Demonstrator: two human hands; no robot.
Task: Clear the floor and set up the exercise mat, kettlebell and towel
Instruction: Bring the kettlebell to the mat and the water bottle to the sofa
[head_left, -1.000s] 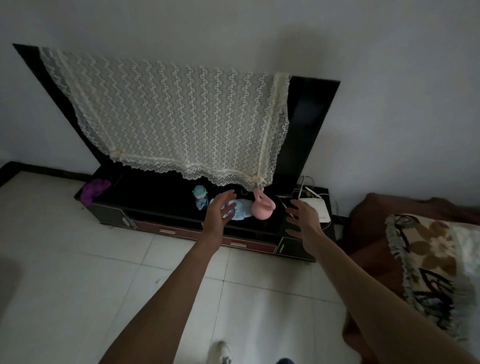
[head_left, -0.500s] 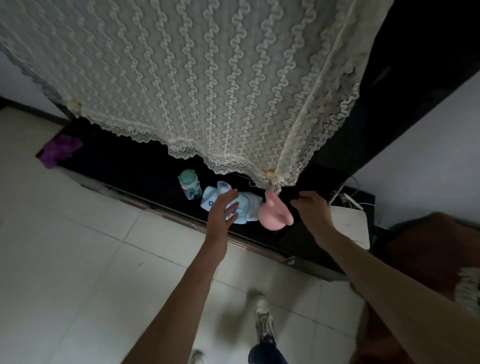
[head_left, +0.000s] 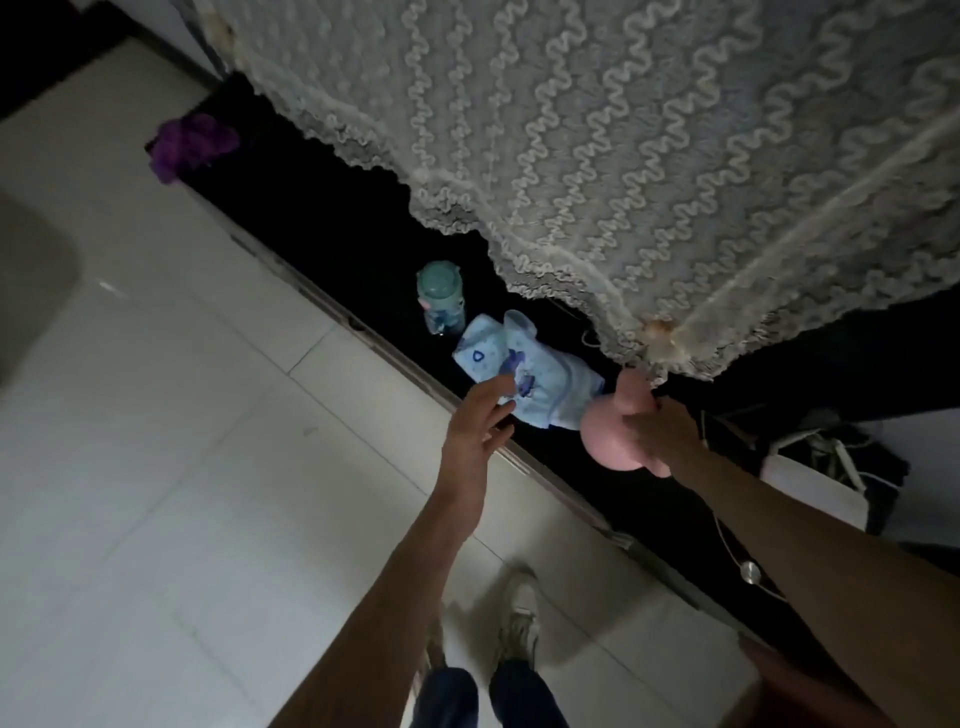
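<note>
Both hands reach the black TV stand (head_left: 332, 228) for the folded towel and the pink kettlebell.

The left hand (head_left: 475, 421) is spread wide, holding nothing, its fingertips (head_left: 501, 387) just touching the near edge of the light-blue folded towel (head_left: 524, 374), probably to slide under it. The right hand (head_left: 662, 431) lies against the pink kettlebell (head_left: 610, 441), just right of the towel; whether its fingers have closed on the handle I cannot tell. A teal bottle (head_left: 440, 304) stands beyond the left fingertips, under a lace cover (head_left: 623, 156). No exercise mat is in view.
</note>
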